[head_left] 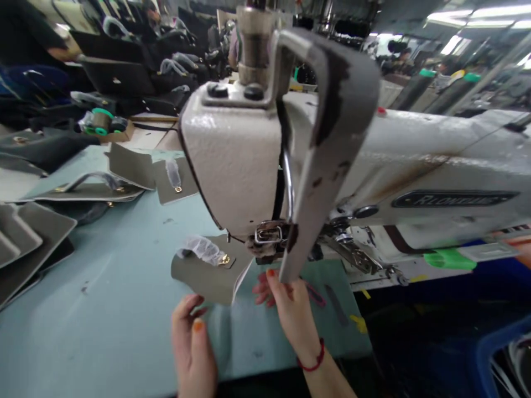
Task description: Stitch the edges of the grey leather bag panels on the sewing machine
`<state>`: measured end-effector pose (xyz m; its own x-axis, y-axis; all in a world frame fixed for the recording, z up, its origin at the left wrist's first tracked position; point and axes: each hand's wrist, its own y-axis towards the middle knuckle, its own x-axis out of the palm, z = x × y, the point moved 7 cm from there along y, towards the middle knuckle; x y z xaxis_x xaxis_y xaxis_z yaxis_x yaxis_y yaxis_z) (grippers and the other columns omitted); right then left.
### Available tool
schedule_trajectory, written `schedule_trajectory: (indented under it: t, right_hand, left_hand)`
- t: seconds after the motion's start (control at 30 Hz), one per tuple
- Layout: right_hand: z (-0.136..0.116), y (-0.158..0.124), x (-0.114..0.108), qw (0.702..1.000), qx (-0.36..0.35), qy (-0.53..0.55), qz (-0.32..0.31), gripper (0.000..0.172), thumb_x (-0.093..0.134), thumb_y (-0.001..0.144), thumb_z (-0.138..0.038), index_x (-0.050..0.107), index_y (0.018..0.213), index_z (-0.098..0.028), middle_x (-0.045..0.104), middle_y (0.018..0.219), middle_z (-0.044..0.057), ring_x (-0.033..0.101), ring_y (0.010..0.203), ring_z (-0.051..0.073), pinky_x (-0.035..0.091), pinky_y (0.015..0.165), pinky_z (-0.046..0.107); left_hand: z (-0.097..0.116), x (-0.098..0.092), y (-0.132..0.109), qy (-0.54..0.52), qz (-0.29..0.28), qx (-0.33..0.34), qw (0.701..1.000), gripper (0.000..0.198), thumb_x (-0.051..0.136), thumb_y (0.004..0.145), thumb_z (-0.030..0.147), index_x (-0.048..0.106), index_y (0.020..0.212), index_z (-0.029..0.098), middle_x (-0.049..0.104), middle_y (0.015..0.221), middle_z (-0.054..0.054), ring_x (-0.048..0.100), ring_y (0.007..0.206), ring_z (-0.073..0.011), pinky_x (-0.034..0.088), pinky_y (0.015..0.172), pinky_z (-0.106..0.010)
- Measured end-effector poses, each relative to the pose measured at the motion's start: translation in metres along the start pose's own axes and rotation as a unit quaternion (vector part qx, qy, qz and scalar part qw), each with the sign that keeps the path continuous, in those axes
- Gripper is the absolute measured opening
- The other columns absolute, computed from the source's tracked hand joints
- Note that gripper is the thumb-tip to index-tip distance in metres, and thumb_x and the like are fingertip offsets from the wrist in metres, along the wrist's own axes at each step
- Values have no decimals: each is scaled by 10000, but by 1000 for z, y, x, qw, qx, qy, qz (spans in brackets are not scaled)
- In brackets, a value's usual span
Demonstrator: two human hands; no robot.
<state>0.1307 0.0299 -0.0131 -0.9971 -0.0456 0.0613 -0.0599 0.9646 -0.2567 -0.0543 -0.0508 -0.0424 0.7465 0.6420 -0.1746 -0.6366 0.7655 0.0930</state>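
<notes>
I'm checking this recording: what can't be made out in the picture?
All in the head view:
- Sewing machine needle tip: hidden among dark parts under the head.
- Right hand: the gray bent bar overlaps it; whether the fingers pinch anything is unclear.
- Left hand: forearm cut off by the bottom edge.
- Nameplate: last letters blurred.
- Blue bin: cut off by the right edge.

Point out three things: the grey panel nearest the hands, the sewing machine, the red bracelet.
Grey panel (222,283): head view, on its bare face.
Sewing machine (232,160): head view, on its white end cover.
Red bracelet (319,361): head view, on its band.
</notes>
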Motion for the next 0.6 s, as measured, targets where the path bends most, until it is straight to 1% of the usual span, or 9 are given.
schedule_trajectory:
  t: [0.07, 0.17, 0.23, 0.27, 0.33, 0.4, 0.47, 0.53, 0.6]
  right_hand:
    - [-4, 4, 10, 1000, -9, 1, -4, 514, 517, 923, -597, 687, 847, -118, 716, 731, 89, 675, 610, 161, 458, 549, 218]
    - [-11, 7, 19, 999, -40, -31, -1, 528, 504, 929, -600, 675, 746, -135, 674, 660, 54, 662, 613, 162, 461, 565, 223]
    - [-14, 6, 20, 997, -48, -52, 7, 534, 498, 933, -594, 651, 684, -147, 647, 630, 40, 650, 628, 165, 450, 570, 223]
    - [-15, 6, 21, 997, -49, -56, 8, 524, 500, 933, -590, 649, 689, -150, 645, 636, 38, 646, 639, 167, 444, 572, 223]
    - [-19, 4, 22, 997, -58, -54, 15, 476, 518, 927, -571, 654, 734, -157, 642, 662, 31, 623, 637, 160, 422, 564, 219]
    - [-24, 4, 24, 994, -81, -64, 22, 443, 535, 923, -544, 617, 702, -169, 580, 620, 1, 547, 577, 132, 365, 527, 211]
    - [-28, 6, 28, 991, -104, -86, 21, 459, 529, 930, -518, 527, 617, -183, 464, 554, -30, 439, 518, 107, 292, 491, 214]
    - [-28, 8, 32, 988, -115, -104, 18, 480, 518, 939, -488, 436, 572, -190, 383, 532, -43, 369, 505, 98, 246, 483, 223]
    - [-26, 10, 34, 989, -110, -97, 16, 454, 511, 943, -462, 429, 588, -192, 379, 546, -43, 363, 517, 100, 245, 488, 223]
  left_hand:
    - [11, -17, 34, 72, -55, 101, 991, 269, 442, 950, 410, 556, 1094, 214, 557, 1162, -84, 526, 1121, -262, 420, 962, -373]
    - [24, -27, 78, 122, -137, 177, 967, 241, 417, 967, 323, 586, 840, 209, 586, 891, -41, 578, 866, -219, 456, 794, -331]
    - [31, -26, 93, 147, -178, 226, 946, 227, 438, 956, 283, 613, 830, 210, 614, 871, -44, 599, 834, -221, 469, 768, -334]
    - [34, -23, 96, 165, -201, 264, 929, 199, 456, 946, 276, 638, 901, 211, 645, 940, -61, 617, 900, -241, 477, 820, -352]
    - [36, -6, 94, 206, -277, 337, 876, 298, 459, 942, 295, 607, 1189, 220, 630, 1236, -115, 576, 1164, -302, 436, 1003, -428]
    - [34, 16, 91, 241, -355, 399, 810, 532, 434, 951, 362, 372, 1463, 233, 404, 1531, -149, 374, 1402, -351, 307, 1133, -530]
    - [34, 39, 94, 271, -395, 448, 755, 706, 434, 942, 456, 166, 1551, 218, 208, 1624, -168, 207, 1476, -389, 212, 1156, -612]
    - [38, 56, 105, 291, -397, 493, 717, 790, 486, 900, 547, 201, 1547, 194, 269, 1598, -193, 249, 1455, -417, 188, 1151, -640]
    - [46, 66, 114, 300, -411, 520, 686, 767, 541, 856, 590, 372, 1489, 192, 447, 1495, -190, 400, 1374, -408, 228, 1150, -614]
